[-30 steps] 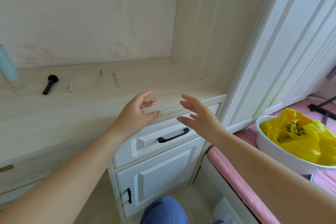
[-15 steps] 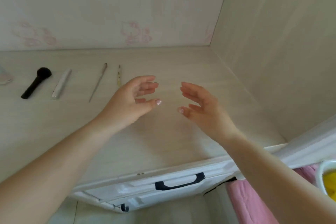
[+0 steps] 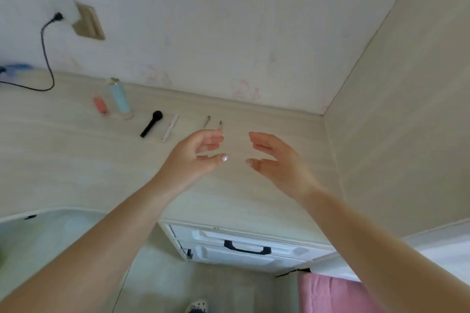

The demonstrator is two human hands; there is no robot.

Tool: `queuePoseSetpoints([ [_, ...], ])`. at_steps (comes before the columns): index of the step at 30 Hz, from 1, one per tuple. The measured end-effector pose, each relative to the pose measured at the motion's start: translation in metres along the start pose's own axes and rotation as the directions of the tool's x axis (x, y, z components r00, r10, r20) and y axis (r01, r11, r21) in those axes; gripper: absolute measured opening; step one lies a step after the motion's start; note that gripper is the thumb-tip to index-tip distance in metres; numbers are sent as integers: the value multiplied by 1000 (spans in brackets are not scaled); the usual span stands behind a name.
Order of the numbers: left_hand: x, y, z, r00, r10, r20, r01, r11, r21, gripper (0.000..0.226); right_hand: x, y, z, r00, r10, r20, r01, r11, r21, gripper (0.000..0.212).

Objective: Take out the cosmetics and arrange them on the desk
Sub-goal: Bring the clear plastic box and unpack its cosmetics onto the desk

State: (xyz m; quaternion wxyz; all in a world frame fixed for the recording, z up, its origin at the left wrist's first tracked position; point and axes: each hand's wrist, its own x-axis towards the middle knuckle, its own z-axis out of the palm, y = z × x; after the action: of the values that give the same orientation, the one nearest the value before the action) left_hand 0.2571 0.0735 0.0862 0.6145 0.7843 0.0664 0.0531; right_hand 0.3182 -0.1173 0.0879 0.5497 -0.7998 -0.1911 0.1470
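Six cosmetics lie in a row on the bench (image 3: pixel 76 160); left hand (image 3: pixel 195 157) and right hand (image 3: pixel 277 160) hover spread, empty; task looks near done.

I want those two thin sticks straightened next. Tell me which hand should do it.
Probably the left hand: its fingertips hover right beside the two thin metallic sticks on the pale wooden desk. The right hand hangs farther right, equally empty.

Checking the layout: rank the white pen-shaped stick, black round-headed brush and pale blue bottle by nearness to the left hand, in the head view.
1. White pen-shaped stick, just left of the left hand.
2. Black round-headed brush, further left.
3. Pale blue bottle, far left, by the wall.
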Motion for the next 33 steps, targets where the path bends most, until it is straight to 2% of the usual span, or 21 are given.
queuePoseSetpoints([
  [3, -58, 21, -16, 982, 3, -190, 1, 1000, 17, 39, -18, -35, 14, 984, -93, 154, 95, 995, -6, 47],
  [5, -89, 27, -19, 965, -12, -263, 16, 1000, 14, 38, -29, -47, 22, 970, -146, 193, 144, 989, 21, 47],
  [8, -164, 32, -17, 898, -84, -433, 68, 996, -53, 38, -69, -67, 43, 914, -200, 352, 188, 980, 68, 46],
  [12, -267, 40, -19, 797, -155, -583, 145, 987, -64, 38, -129, -89, 80, 810, -234, 537, 202, 972, 119, 47],
  [17, -374, 55, -30, 615, -192, -765, 231, 971, -58, 35, -192, -111, 137, 662, -279, 695, 235, 959, 161, 47],
  [20, -435, 65, -32, 517, -196, -833, 238, 968, -80, 30, -228, -121, 176, 569, -308, 762, 246, 949, 200, 46],
  [24, -524, 76, -34, 348, -183, -919, 251, 963, -97, 30, -291, -140, 229, 419, -351, 837, 289, 926, 243, 46],
  [27, -583, 86, -38, 264, -179, -948, 265, 958, -107, 32, -340, -157, 260, 316, -373, 872, 295, 913, 283, 46],
  [33, -723, 100, -40, 110, -158, -981, 254, 959, -126, 35, -452, -193, 322, 186, -424, 886, 289, 886, 363, 48],
])
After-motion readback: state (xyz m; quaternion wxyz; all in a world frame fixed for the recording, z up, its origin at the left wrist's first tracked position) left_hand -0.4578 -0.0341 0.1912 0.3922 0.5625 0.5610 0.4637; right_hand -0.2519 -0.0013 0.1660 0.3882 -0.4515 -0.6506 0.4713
